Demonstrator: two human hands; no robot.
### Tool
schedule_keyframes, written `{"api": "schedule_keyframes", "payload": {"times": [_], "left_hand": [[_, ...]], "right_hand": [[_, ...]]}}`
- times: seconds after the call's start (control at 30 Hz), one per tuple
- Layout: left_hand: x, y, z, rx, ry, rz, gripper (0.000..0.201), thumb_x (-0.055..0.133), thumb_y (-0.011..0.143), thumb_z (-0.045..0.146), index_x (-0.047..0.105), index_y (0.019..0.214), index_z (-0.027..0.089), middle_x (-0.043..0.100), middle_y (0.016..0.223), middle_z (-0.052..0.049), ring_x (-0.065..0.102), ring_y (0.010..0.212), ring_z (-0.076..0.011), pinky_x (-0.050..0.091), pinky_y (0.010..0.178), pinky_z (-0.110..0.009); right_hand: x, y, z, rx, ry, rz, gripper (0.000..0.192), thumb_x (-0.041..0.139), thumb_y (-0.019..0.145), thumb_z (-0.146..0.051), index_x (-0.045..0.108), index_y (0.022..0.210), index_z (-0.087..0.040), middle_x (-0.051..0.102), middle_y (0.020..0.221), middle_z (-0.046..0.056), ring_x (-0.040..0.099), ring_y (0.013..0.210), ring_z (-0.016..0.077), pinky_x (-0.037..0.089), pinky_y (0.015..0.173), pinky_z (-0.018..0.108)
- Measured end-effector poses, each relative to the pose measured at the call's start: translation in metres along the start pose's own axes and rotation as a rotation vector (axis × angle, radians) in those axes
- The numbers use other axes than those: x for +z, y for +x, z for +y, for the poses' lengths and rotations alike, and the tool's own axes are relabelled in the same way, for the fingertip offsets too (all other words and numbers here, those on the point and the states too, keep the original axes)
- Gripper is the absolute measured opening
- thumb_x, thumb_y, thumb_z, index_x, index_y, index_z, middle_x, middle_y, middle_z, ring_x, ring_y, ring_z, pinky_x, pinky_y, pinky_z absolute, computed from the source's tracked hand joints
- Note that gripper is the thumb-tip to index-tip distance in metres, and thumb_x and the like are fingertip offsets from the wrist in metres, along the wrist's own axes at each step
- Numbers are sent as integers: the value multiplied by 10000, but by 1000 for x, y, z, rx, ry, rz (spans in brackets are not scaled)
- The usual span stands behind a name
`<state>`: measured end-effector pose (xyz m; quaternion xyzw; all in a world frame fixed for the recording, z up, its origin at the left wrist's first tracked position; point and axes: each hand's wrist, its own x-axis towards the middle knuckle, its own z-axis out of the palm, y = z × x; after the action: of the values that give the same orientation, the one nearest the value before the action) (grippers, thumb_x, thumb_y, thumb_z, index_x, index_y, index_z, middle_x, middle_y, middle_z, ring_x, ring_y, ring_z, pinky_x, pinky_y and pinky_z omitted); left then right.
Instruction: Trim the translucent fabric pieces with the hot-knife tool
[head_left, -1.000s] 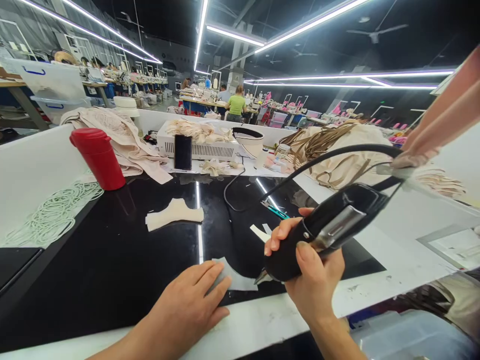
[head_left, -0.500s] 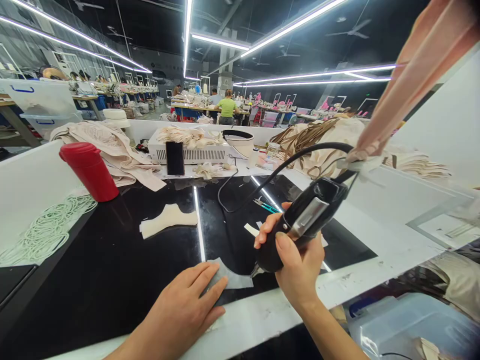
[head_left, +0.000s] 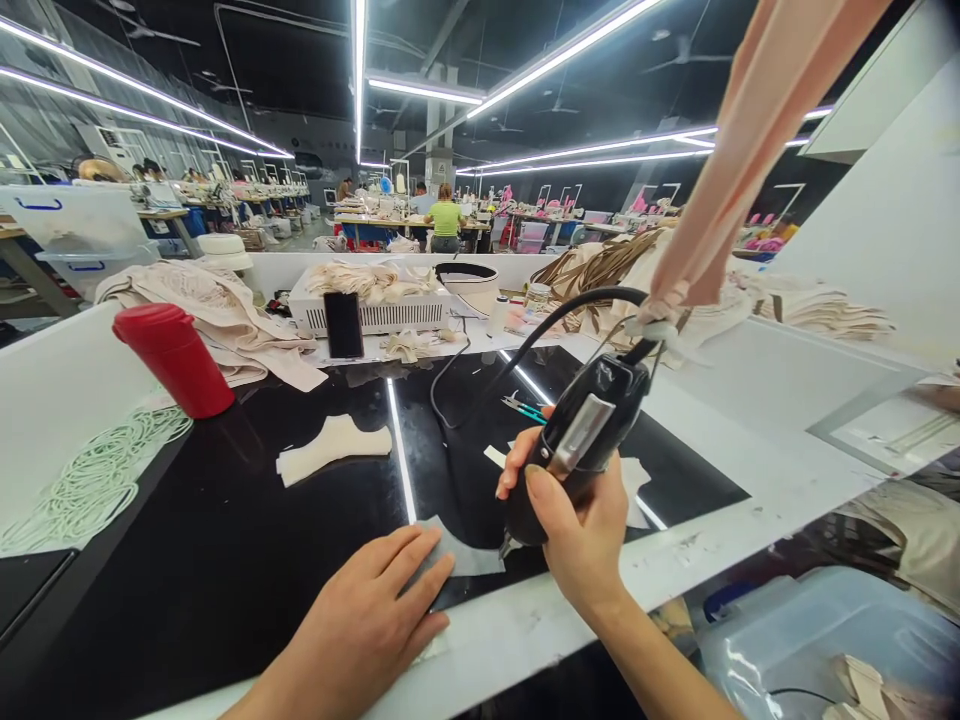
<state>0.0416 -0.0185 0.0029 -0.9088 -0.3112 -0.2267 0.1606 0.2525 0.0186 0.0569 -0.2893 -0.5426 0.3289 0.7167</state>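
My right hand (head_left: 577,530) wraps round a black corded handheld power tool (head_left: 581,430) with a silver lever on its side. Its thin metal tip (head_left: 504,547) points down at the right end of a grey, sheet-like cut piece (head_left: 472,556). Lying flat with fingers spread, my left hand (head_left: 375,600) presses the left part of that piece against the black work surface (head_left: 247,560). A pink fabric strip (head_left: 739,170) is tied at the tool's cord end and runs upward. Farther back lies a cream shaped stack of cut pieces (head_left: 334,447).
Teal-handled snips (head_left: 529,410) and pale scraps lie behind the tool. A red bottle (head_left: 174,360) and mint-green cords (head_left: 97,485) are at the left. A phone (head_left: 343,325) leans on a white vented box (head_left: 405,312). The black cable (head_left: 555,315) loops across the surface.
The tool and my right hand have shifted slightly left and tilted more upright, and the pink strip has swung left. The tip stays at the grey piece's right end. My left hand stays in place.
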Motion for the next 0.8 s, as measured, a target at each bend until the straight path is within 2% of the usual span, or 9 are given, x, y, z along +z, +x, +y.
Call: {"api": "schedule_keyframes", "payload": {"times": [0.1,0.23,0.33,0.53,0.8], "left_hand": [[-6,4,1,35,27,-4,388,420,1106,411,678,1243,154,721,1289,-67,675,1186,-233,569,999,-378],[-9,13,10,40,-19,-48,412,401,1107,424,664,1233,133,747,1157,-59,700,1067,-217,562,979,-358],[-3,21,19,13,-77,-83,417,433,1093,439,645,1255,118,730,1140,-73,690,1060,-230,563,967,-356],[15,28,28,-65,-111,-75,397,496,1068,422,649,1241,100,714,1121,-90,670,1039,-254,577,938,-380],[15,26,27,-58,-139,-86,381,512,1064,399,641,1274,109,702,1162,-92,660,1074,-256,586,940,-389]], "right_hand": [[2,0,-2,5,-8,7,213,726,899,-235,574,1041,-281,673,858,-42,617,615,120,574,547,263],[3,1,-3,22,-33,9,225,730,890,-239,580,1050,-287,674,858,-42,618,630,126,578,560,268],[4,1,-3,23,-45,13,230,733,881,-259,576,1048,-280,674,855,-36,617,621,130,578,555,275],[5,0,-3,23,-63,7,224,740,868,-266,561,1002,-267,673,839,-42,622,604,125,566,560,271],[4,3,-3,39,-71,33,198,744,879,-292,580,984,-262,672,840,-38,616,606,126,567,565,284]]}}
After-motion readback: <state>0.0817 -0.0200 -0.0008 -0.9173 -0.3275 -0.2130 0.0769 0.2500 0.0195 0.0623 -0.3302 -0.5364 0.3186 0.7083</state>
